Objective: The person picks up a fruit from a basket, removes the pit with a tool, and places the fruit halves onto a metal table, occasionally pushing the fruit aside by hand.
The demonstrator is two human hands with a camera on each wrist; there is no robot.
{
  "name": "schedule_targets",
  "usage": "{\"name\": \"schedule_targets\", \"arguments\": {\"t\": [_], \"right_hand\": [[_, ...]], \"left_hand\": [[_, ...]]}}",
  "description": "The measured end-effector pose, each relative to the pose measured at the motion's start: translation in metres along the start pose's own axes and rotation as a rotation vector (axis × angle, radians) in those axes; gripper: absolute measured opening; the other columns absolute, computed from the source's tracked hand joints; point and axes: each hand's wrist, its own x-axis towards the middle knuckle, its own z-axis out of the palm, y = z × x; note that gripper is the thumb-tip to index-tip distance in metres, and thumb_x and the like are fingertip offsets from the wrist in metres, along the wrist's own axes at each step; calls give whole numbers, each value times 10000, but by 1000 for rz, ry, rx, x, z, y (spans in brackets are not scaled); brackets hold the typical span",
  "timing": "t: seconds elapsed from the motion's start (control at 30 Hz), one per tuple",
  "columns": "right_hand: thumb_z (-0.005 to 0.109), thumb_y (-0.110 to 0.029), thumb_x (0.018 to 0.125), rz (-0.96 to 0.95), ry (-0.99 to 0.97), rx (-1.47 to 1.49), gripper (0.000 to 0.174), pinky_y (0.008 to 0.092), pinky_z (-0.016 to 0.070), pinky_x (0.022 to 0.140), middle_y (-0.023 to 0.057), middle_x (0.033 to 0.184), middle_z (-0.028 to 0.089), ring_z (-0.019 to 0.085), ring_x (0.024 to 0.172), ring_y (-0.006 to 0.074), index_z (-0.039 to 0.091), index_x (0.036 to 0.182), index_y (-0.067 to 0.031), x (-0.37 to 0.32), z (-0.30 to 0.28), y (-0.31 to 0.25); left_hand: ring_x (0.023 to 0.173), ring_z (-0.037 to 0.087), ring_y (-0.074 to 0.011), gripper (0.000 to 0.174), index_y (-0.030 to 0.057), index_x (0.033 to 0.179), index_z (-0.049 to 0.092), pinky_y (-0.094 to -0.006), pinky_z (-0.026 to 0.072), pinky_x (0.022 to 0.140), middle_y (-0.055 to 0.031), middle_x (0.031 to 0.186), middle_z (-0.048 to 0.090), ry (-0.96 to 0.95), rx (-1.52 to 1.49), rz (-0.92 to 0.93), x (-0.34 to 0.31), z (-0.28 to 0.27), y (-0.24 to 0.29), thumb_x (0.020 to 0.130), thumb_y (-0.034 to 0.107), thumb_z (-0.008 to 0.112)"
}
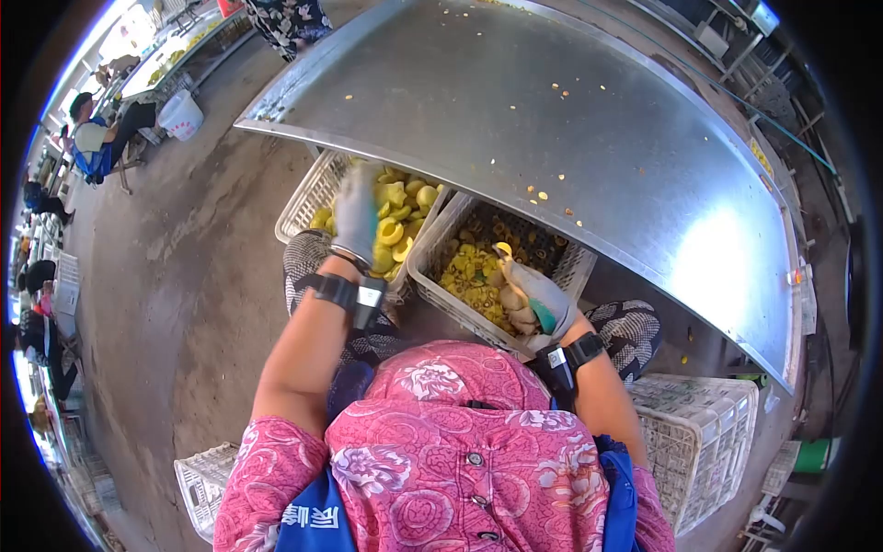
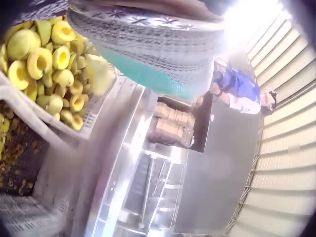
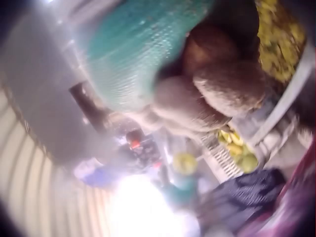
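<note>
Over the left basket (image 1: 296,204) of yellow-green fruit halves (image 1: 391,230), the gloved left hand (image 1: 357,216) is blurred; its fingers cannot be made out. The left wrist view has the back of this glove (image 2: 153,54) beside a blurred pale yellow-green piece (image 2: 98,75). Above the right basket (image 1: 460,317), which holds small yellow scraps (image 1: 471,276) and dark bits, the gloved right hand (image 1: 535,296) curls its fingers round a thin tool with a yellow piece (image 1: 503,248) at its end. Curled fingertips (image 3: 229,89) show in the right wrist view, with the tool hidden.
A metal table (image 1: 515,101) with scattered small bits extends beyond both baskets. White crates (image 1: 694,442) stand at the lower right and lower left (image 1: 207,483). Seated people and a white bucket (image 1: 180,115) are at the upper left.
</note>
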Motion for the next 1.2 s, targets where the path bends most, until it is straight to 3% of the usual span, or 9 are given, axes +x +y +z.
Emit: {"name": "schedule_targets", "arguments": {"t": [0.13,0.23,0.3,0.37,0.43,0.57,0.87,1.07,1.2], "right_hand": [[486,-386,1022,-280,382,-396,317,224,362,435,-43,693,522,471,545,59,578,1141,-107,21,-30,12],[407,-329,1021,-291,507,-1682,518,453,544,783,281,1152,616,669,939,365,449,1402,20,76,-98,79],[309,-593,964,435,123,-1892,713,490,444,987,276,1252,587,560,1180,437,566,1296,-16,68,-58,69],[354,-615,946,318,-42,-1820,731,477,430,1010,284,1255,590,550,1208,427,548,1328,-23,101,-122,79],[409,-566,951,254,472,-1171,700,472,437,1005,335,1257,559,540,1219,430,493,1348,5,75,-43,41],[448,-573,935,515,139,-1758,717,469,414,1026,355,1251,553,523,1225,457,463,1356,8,82,-46,61],[561,-460,894,24,289,-1860,544,473,443,992,275,1303,524,532,1189,427,523,1290,-89,63,-23,35],[665,-201,853,-961,312,-1699,388,466,411,1019,209,1224,538,502,1172,401,548,1184,-37,36,37,-31],[673,-352,864,-1067,518,-1842,555,507,369,1048,190,1309,510,484,1208,394,496,1300,-57,25,52,-90]], "left_hand": [[977,620,-278,259,45,1056,619,-412,516,841,-162,1002,638,183,960,316,40,-79,-5,935,230,485],[944,610,-318,190,58,1046,612,-448,490,821,-167,952,623,286,1672,648,67,-139,-56,879,98,530],[1083,588,-352,411,42,1159,601,-414,464,931,-211,1120,618,403,982,213,27,-95,-21,940,381,523],[1207,543,-353,536,35,1252,572,-388,423,1019,-230,1271,575,391,869,116,-8,-64,5,939,466,515],[1234,524,-346,568,18,1272,552,-390,404,1037,-223,1318,548,340,786,38,-20,-61,17,943,479,505],[1253,516,-359,588,30,1279,554,-392,404,1049,-231,1319,553,405,984,52,-30,-82,15,928,501,525],[1233,533,-372,589,6,1252,567,-406,423,1034,-250,1296,567,309,1192,84,-26,-131,1,891,471,599],[1294,502,-327,927,19,1471,346,-403,389,1076,-224,1372,528,132,1692,-471,-16,-108,7,772,527,681],[1297,497,-343,1220,27,1555,63,-463,389,1066,-228,1444,449,-23,2010,-617,18,-125,-42,672,507,754]]}}
